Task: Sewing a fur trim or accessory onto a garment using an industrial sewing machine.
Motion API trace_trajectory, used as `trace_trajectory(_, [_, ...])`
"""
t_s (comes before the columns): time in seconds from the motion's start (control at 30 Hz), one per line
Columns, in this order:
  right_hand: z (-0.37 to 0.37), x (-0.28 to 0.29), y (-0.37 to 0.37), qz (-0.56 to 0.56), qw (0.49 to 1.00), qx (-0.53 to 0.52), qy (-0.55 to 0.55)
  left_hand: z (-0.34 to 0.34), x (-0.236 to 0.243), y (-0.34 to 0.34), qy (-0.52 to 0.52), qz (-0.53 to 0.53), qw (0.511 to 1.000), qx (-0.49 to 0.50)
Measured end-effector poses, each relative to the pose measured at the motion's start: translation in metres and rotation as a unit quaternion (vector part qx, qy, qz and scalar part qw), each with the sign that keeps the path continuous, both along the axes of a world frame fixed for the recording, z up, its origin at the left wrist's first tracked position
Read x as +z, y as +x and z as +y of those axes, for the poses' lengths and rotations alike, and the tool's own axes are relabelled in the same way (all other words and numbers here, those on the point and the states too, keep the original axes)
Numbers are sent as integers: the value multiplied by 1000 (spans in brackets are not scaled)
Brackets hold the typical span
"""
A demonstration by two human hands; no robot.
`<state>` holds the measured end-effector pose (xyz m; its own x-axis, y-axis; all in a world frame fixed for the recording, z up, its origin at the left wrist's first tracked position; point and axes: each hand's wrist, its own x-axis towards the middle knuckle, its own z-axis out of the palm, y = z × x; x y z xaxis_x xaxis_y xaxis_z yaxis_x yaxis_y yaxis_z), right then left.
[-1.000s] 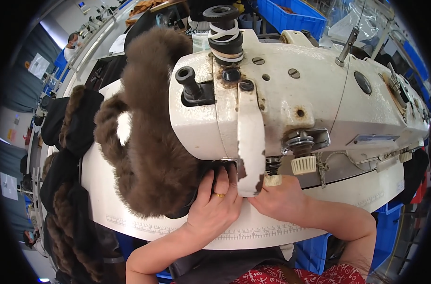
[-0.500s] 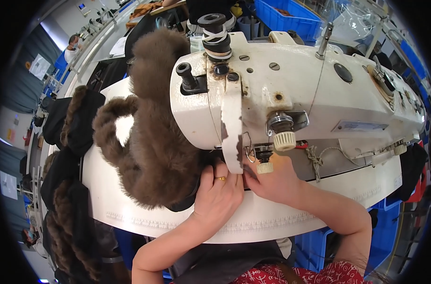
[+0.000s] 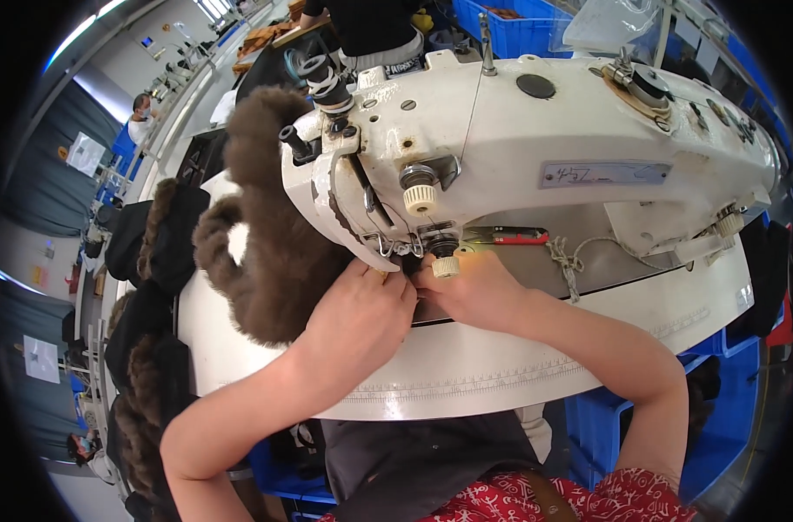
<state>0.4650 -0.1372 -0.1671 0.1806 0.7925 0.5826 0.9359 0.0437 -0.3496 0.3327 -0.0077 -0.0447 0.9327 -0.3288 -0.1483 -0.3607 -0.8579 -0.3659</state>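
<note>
A brown fur piece (image 3: pixel 279 226) with a loop of fur at its left side lies on the white sewing table (image 3: pixel 266 374), left of the sewing machine's head (image 3: pixel 370 165). My left hand (image 3: pixel 366 304) is closed at the fur piece's right end, just below the needle area, with its fingertips partly behind the machine's white lever. Close beside it, my right hand (image 3: pixel 475 287) has its fingers pinched together under the tension knob (image 3: pixel 421 200). Dark material shows between the two hands, but what the right fingertips hold is hidden. The needle and presser foot are mostly covered.
Red-handled snips (image 3: pixel 518 236) and a knotted cord (image 3: pixel 568 261) lie on the machine bed right of my hand. More black pieces with brown fur (image 3: pixel 144 374) hang along the left edge. Blue bins (image 3: pixel 718 426) stand at lower right. Another person (image 3: pixel 366 35) sits beyond the machine.
My view has shifted, showing more of the machine bed and the snips. My left hand has turned at the wrist, its elbow farther out to the left. Both hands stay beside the needle area.
</note>
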Motion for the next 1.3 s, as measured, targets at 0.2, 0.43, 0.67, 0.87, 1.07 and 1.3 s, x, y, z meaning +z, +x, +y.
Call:
trace_trajectory(0.2, [-6,7,9,13,997,42,-70,6,4,6,53,69,995,-54])
trace_trajectory(0.43, [-12,12,3,-4,998,31,-54,20,29,15,-217,140,965,54])
trace_trajectory(0.67, [-18,13,0,14,998,26,-47,14,10,18,-329,86,910,239])
trace_trajectory(0.87, [-23,8,-3,73,997,3,-5,13,8,21,-334,98,889,299])
trace_trajectory(1.07, [-32,10,-17,105,994,-8,-8,17,-1,20,-259,122,893,348])
trace_trajectory(1.3, [-33,7,-24,26,999,18,32,19,-3,18,-215,98,928,288])
